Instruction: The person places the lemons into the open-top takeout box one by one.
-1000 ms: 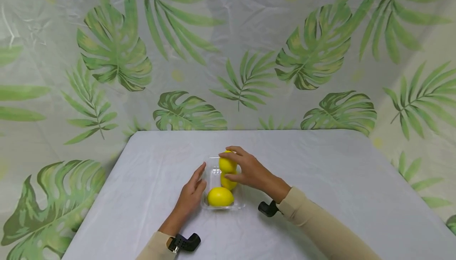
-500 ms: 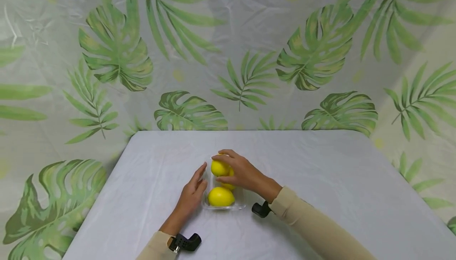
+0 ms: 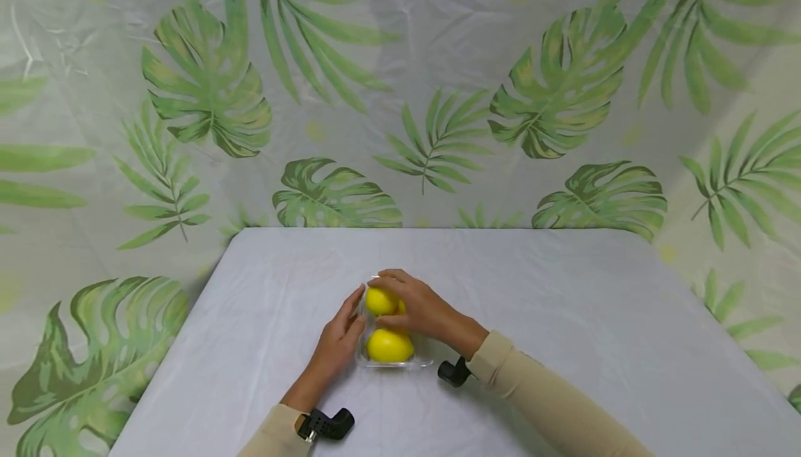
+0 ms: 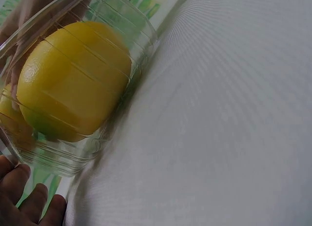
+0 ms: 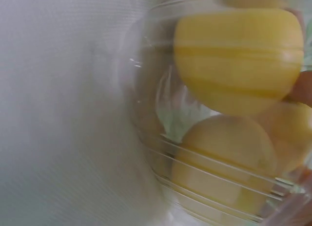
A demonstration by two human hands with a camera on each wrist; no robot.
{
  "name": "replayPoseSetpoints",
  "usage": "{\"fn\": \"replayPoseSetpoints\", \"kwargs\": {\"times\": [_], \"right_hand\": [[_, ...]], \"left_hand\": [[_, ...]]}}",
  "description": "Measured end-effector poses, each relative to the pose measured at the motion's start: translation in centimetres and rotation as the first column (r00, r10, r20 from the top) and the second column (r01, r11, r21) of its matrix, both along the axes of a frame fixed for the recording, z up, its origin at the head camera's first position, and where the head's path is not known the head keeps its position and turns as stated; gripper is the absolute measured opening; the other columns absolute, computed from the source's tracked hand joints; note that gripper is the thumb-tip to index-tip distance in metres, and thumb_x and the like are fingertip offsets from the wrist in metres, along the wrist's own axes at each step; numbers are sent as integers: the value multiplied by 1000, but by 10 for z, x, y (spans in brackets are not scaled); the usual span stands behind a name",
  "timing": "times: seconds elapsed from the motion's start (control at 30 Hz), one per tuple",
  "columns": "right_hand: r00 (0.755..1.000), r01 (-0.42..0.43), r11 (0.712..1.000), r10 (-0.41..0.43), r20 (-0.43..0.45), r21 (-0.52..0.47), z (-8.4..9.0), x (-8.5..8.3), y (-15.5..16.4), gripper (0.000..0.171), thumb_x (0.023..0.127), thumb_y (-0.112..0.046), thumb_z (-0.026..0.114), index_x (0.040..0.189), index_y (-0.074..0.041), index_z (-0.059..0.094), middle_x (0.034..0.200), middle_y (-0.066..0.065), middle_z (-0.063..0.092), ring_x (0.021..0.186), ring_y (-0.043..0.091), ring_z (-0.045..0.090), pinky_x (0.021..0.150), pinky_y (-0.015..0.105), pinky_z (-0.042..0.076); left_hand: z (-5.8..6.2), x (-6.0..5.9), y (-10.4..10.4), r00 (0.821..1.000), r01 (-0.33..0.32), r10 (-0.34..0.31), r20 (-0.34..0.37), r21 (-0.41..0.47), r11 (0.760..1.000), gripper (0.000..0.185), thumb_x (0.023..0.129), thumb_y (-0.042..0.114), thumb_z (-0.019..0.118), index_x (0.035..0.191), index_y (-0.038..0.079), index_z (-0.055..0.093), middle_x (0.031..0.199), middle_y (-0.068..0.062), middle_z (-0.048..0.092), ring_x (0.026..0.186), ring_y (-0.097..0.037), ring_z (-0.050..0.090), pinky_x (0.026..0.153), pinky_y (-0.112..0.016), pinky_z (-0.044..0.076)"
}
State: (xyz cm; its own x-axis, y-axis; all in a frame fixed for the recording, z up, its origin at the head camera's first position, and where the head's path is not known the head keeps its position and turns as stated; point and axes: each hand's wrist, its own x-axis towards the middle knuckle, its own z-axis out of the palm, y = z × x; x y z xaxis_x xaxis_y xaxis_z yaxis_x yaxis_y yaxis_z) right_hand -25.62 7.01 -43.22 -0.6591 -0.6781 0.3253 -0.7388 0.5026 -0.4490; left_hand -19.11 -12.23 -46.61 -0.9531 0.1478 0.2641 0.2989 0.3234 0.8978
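A clear plastic box (image 3: 426,359) sits on the table with several lemons inside. The nearest lemon (image 3: 390,346) lies at the front of the box; in the left wrist view this lemon (image 4: 78,79) shows through the ribbed wall. My right hand (image 3: 416,307) grips another lemon (image 3: 380,300) between thumb and fingers at the back left of the box. A third lemon (image 3: 401,306) is mostly hidden behind that hand. My left hand (image 3: 341,335) rests along the box's left side, its fingers fairly straight; its fingertips (image 4: 17,179) show beside the box in the left wrist view.
A white cloth covers the table (image 3: 538,290). Behind it hangs a leaf-patterned sheet (image 3: 450,60). Black cameras sit on both wrists, the left camera (image 3: 332,426) and the right camera (image 3: 455,372) close to the tabletop.
My right hand has moved left and slightly nearer with its lemon, from the back right of the box to the back left. My left hand has stayed at the box's side.
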Motion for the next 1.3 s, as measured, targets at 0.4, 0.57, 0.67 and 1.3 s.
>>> {"fn": "replayPoseSetpoints", "kwargs": {"times": [0.4, 0.57, 0.67, 1.3], "right_hand": [[1000, -11, 999, 10, -18, -39, -9, -1, -2, 57, 83, -30, 77, 134, -14, 56, 135, 5, 51, 121, 20, 53, 100, 35, 48], [999, 11, 999, -10, 41, -34, -11, -1, -1, 58, 88, -35, 70, 140, -16, 51, 137, 5, 50, 122, 20, 51, 102, 37, 46], [999, 13, 999, -11, 51, -37, -12, -2, 0, 57, 92, -36, 65, 143, -17, 48, 137, 6, 48, 123, 20, 50, 103, 38, 45], [998, 56, 998, -56, 12, 18, -14, -1, -2, 51, 90, -29, 68, 137, -14, 54, 137, 7, 50, 122, 23, 50, 103, 40, 45]], "left_hand": [[-29, -15, -5, 1000, -15, 16, 14, -23, 1000, 53, 101, 10, 45, 152, 20, 31, 154, -2, 34, 131, -29, 46, 108, -48, 37], [-28, -14, -5, 999, -13, 14, 31, -19, 1000, 54, 101, 13, 45, 152, 23, 31, 154, 2, 33, 133, -26, 44, 108, -46, 37], [-27, -14, -5, 999, -19, 20, 40, -19, 1000, 53, 101, 14, 45, 152, 23, 31, 154, 2, 34, 131, -27, 46, 108, -45, 38], [-30, -16, -5, 1000, -15, 15, -4, -15, 1000, 53, 101, 9, 45, 151, 18, 33, 153, -3, 35, 137, -25, 38, 108, -45, 36]]}}
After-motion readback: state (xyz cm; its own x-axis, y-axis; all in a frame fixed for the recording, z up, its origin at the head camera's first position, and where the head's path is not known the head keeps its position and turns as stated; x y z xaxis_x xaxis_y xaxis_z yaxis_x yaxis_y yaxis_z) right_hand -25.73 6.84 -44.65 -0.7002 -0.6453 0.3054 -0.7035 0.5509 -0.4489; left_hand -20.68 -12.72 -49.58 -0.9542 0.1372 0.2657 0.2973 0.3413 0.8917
